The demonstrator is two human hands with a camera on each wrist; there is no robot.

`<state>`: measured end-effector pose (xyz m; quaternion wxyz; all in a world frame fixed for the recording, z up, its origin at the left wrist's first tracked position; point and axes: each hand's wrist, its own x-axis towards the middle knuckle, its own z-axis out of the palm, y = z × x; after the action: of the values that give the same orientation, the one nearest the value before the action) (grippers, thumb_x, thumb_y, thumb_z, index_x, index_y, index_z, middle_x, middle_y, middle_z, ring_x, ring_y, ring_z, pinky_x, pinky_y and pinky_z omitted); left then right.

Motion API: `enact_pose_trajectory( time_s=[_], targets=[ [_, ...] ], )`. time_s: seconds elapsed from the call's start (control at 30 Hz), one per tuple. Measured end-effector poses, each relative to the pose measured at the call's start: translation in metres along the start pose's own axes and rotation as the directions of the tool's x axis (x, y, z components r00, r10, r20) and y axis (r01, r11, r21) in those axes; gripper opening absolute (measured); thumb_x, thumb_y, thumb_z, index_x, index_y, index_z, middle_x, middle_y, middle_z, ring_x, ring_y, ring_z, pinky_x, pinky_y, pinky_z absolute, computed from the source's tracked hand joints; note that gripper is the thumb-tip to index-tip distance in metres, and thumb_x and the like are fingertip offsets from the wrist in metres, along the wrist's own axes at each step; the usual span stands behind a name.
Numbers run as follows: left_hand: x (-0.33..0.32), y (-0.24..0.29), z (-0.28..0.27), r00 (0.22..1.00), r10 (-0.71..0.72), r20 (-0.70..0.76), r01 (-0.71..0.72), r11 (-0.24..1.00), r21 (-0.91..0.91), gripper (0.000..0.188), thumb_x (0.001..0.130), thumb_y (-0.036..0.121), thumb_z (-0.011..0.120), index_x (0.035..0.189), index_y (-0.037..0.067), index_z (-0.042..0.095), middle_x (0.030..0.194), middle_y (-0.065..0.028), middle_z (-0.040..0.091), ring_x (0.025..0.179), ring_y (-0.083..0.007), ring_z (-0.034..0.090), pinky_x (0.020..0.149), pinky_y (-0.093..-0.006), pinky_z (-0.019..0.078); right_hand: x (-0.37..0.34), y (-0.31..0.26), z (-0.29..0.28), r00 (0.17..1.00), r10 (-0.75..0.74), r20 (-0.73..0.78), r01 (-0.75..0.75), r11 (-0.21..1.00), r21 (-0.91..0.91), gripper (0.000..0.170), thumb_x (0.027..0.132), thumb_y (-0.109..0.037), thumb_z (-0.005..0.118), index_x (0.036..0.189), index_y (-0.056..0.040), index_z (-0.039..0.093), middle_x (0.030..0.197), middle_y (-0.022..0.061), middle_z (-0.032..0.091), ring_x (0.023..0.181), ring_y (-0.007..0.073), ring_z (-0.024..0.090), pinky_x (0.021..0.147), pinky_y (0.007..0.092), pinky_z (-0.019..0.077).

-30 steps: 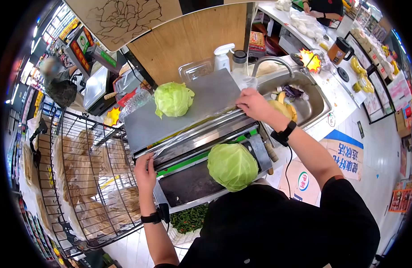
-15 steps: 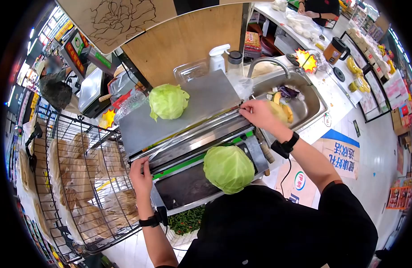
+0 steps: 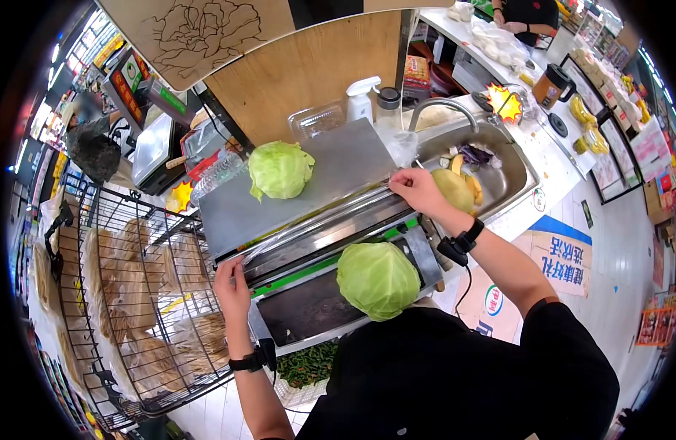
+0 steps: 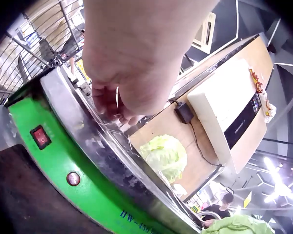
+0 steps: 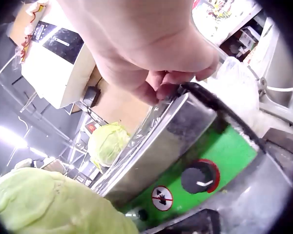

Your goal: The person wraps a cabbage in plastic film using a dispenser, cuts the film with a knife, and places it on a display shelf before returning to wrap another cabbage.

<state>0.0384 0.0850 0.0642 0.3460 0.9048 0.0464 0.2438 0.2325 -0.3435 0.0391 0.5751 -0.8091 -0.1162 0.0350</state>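
Both hands pinch the front edge of a sheet of clear cling film (image 3: 279,243) on a wrapping machine with a green panel (image 4: 95,183). My left hand (image 3: 233,287) is at the film's left end, with thumb and fingertips together. At the right end my right hand (image 3: 424,192) grips the film, its fingers curled beside the metal bar (image 5: 161,141) in the right wrist view. One cabbage (image 3: 280,170) sits on the steel top plate (image 3: 338,165) behind the film. A second, larger cabbage (image 3: 378,280) rests on the machine's dark front plate (image 3: 308,308), close to my body.
A wire rack (image 3: 143,293) of bagged dried goods stands left. To the right is a sink (image 3: 510,172) holding a melon and peelings. A spray bottle (image 3: 361,101) and a lidded jar (image 3: 388,106) stand behind. Green peppers (image 3: 305,364) fill a basket below.
The head view shifts slightly. My right hand has come a little closer to my body, while the left stays at the film's left end. Both cabbages stay in place.
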Motion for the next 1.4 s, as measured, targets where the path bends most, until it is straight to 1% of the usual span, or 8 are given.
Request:
enact_pose_trajectory(
  time_s=[0.3, 0.4, 0.43, 0.53, 0.73, 0.93, 1.1, 1.4],
  targets=[
    [0.009, 0.003, 0.0, 0.981, -0.137, 0.141, 0.146, 0.987, -0.059, 0.017, 0.098, 0.003, 0.057, 0.11, -0.001, 0.069, 0.098, -0.0089, 0.066, 0.093, -0.0181, 0.063, 0.085, -0.0288, 0.048, 0.004, -0.008, 0.018, 0.984, 0.144, -0.105, -0.157, 0.979, -0.13, 0.021, 0.089, -0.02, 0.073, 0.087, 0.0014, 0.072, 0.068, 0.005, 0.067, 0.063, 0.0109, 0.059, 0.061, 0.0302, 0.047],
    [0.01, 0.0, 0.004, 0.993, -0.034, 0.115, 0.041, 0.997, -0.057, 0.019, 0.096, -0.001, 0.056, 0.109, 0.0, 0.07, 0.088, -0.0098, 0.063, 0.078, -0.0204, 0.059, 0.07, -0.03, 0.0449, 0.0, -0.015, 0.019, 0.985, 0.118, -0.127, -0.134, 0.984, -0.118, 0.025, 0.089, -0.022, 0.073, 0.083, 0.0024, 0.071, 0.067, 0.0072, 0.067, 0.063, 0.0128, 0.059, 0.061, 0.0319, 0.0478],
    [0.01, 0.003, -0.001, 0.972, -0.136, 0.191, 0.145, 0.989, -0.033, 0.019, 0.096, 0.0, 0.056, 0.11, 0.0, 0.069, 0.098, -0.0097, 0.066, 0.093, -0.0201, 0.063, 0.087, -0.0288, 0.047, -0.002, -0.013, 0.019, 0.986, 0.108, -0.125, -0.116, 0.991, -0.06, 0.026, 0.088, -0.023, 0.073, 0.082, 0.0026, 0.07, 0.067, 0.008, 0.066, 0.062, 0.0134, 0.059, 0.061, 0.0323, 0.048],
    [0.009, -0.005, 0.003, 0.985, -0.035, 0.171, 0.04, 0.999, -0.023, 0.02, 0.094, 0.0, 0.057, 0.11, 0.001, 0.07, 0.083, -0.0082, 0.059, 0.075, -0.0205, 0.058, 0.068, -0.0309, 0.0447, 0.001, -0.008, 0.018, 0.985, 0.132, -0.107, -0.138, 0.99, -0.043, 0.025, 0.086, -0.022, 0.072, 0.081, 0.002, 0.07, 0.066, 0.0089, 0.065, 0.061, 0.0138, 0.059, 0.061, 0.0323, 0.048],
    [0.005, -0.007, 0.004, 0.937, -0.193, 0.293, 0.24, 0.961, -0.135, 0.021, 0.088, -0.001, 0.068, 0.109, 0.0, 0.071, 0.078, -0.0092, 0.055, 0.069, -0.0192, 0.057, 0.063, -0.0306, 0.0461, 0.0, -0.008, 0.018, 0.994, 0.053, -0.096, -0.062, 0.993, -0.1, 0.021, 0.086, -0.018, 0.071, 0.078, 0.0011, 0.066, 0.063, 0.0054, 0.06, 0.059, 0.0118, 0.053, 0.058, 0.0307, 0.0445],
    [0.004, -0.019, 0.003, 0.958, 0.01, 0.286, -0.02, 0.999, 0.034, 0.019, 0.09, -0.001, 0.067, 0.109, -0.002, 0.067, 0.088, -0.0088, 0.057, 0.065, -0.017, 0.055, 0.059, -0.0291, 0.0456, -0.005, -0.009, 0.019, 0.993, -0.063, -0.101, 0.061, 0.998, -0.021, 0.019, 0.09, -0.013, 0.07, 0.077, -0.0003, 0.063, 0.063, 0.003, 0.055, 0.058, 0.0104, 0.048, 0.056, 0.0295, 0.0408],
    [0.014, 0.002, 0.008, 0.995, 0.051, 0.088, -0.054, 0.998, 0.029, 0.004, 0.093, 0.0, 0.062, 0.096, -0.001, 0.063, 0.082, -0.0138, 0.061, 0.075, -0.0311, 0.059, 0.071, -0.0357, 0.0479, -0.004, -0.017, 0.022, 0.99, 0.041, -0.132, -0.025, 0.993, 0.118, 0.018, 0.091, -0.014, 0.069, 0.082, 0.0016, 0.068, 0.069, 0.006, 0.066, 0.062, 0.0116, 0.058, 0.059, 0.0294, 0.0461],
    [0.015, -0.004, 0.009, 0.971, -0.167, 0.17, 0.171, 0.985, -0.009, 0.009, 0.1, 0.006, 0.056, 0.097, -0.001, 0.062, 0.081, -0.0121, 0.063, 0.072, -0.0216, 0.059, 0.068, -0.0319, 0.047, 0.009, -0.03, 0.011, 0.966, 0.255, -0.052, -0.258, 0.963, -0.077, 0.021, 0.092, -0.017, 0.068, 0.086, 0.0036, 0.072, 0.068, 0.0089, 0.069, 0.06, 0.0133, 0.062, 0.062, 0.0304, 0.0497]
  ],
)
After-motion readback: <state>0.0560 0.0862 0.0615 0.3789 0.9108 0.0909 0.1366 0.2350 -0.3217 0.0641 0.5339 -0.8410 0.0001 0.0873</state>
